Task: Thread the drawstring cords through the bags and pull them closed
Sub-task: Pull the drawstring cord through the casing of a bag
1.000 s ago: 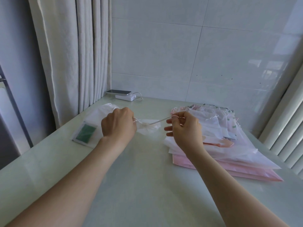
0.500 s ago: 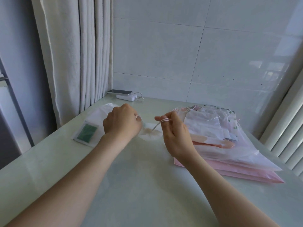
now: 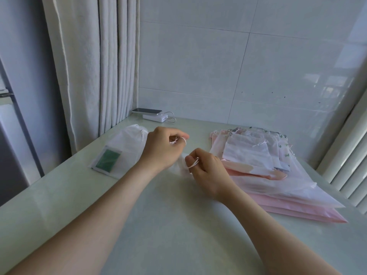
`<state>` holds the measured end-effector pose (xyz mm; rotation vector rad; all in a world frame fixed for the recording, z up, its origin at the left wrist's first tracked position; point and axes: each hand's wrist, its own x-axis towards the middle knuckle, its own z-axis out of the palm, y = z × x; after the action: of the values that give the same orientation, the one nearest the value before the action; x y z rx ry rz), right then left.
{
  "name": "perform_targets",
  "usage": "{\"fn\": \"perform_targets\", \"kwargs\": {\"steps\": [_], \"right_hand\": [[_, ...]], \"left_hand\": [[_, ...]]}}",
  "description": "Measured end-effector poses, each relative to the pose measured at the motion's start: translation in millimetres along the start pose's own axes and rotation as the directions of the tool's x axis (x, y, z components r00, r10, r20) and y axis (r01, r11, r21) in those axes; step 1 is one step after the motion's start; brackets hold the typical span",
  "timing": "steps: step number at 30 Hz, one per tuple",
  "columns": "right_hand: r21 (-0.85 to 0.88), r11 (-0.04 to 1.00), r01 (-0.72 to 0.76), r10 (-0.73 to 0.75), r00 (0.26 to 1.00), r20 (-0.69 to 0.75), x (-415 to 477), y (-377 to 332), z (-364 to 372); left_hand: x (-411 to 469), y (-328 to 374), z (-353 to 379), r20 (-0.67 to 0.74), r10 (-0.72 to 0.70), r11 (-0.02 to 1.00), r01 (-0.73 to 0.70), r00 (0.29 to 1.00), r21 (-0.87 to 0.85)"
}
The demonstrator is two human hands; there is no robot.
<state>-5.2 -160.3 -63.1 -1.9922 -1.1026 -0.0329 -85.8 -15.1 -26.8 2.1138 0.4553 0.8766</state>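
White sheer pouch (image 3: 129,147) w/ green card (image 3: 108,160), far left on table (image 3: 178,225): top gathered, lying apart. L hand (image 3: 162,150): fingers curled, cord end (image 3: 183,140) looped round a finger. Small thin bag (image 3: 181,165) betw. hands, mostly hidden. R hand (image 3: 208,169): curled, pinching cord loop (image 3: 193,165). Pink/white stack (image 3: 278,175) at right, prob. awaiting cords. Risk: uneven tug could slip cord off finger or rip thin channel.

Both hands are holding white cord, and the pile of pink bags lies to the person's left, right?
Not quite. The head view shows the pile of pink bags to their right; the left hand and right hand do hold white cord.
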Motion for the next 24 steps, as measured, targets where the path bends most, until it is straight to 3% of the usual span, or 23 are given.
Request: {"fn": "perform_targets", "kwargs": {"steps": [6, 10, 17, 21, 24], "right_hand": [[0.179, 0.98, -0.088, 0.111, 0.987, -0.118, 5.9, -1.5, 0.2], [0.386, 0.916, -0.109, 0.144, 0.988, -0.061, 3.1, -6.7, -4.6], [0.533, 0.822, -0.201, 0.19, 0.979, 0.076, -0.5, -13.2, -5.8], [0.643, 0.714, -0.279, 0.304, 0.95, 0.074, 2.1, -14.4, -5.8], [0.696, 0.648, -0.309, 0.405, 0.914, 0.028, 8.1, -11.1, -3.5]], "left_hand": [[2.4, -6.6, 7.7, 0.069, -0.001, 0.982, 0.014, 0.998, -0.188], [2.5, -10.7, 11.3, 0.094, 0.009, 0.988, 0.006, 0.996, -0.157], [1.8, -9.5, 10.6, 0.237, -0.081, 0.95, 0.147, 0.968, -0.277], [1.3, -5.2, 10.6, 0.293, -0.197, 0.924, 0.277, 0.936, -0.265], [-1.8, -8.8, 11.9, 0.334, -0.203, 0.933, 0.286, 0.92, -0.22]]}}
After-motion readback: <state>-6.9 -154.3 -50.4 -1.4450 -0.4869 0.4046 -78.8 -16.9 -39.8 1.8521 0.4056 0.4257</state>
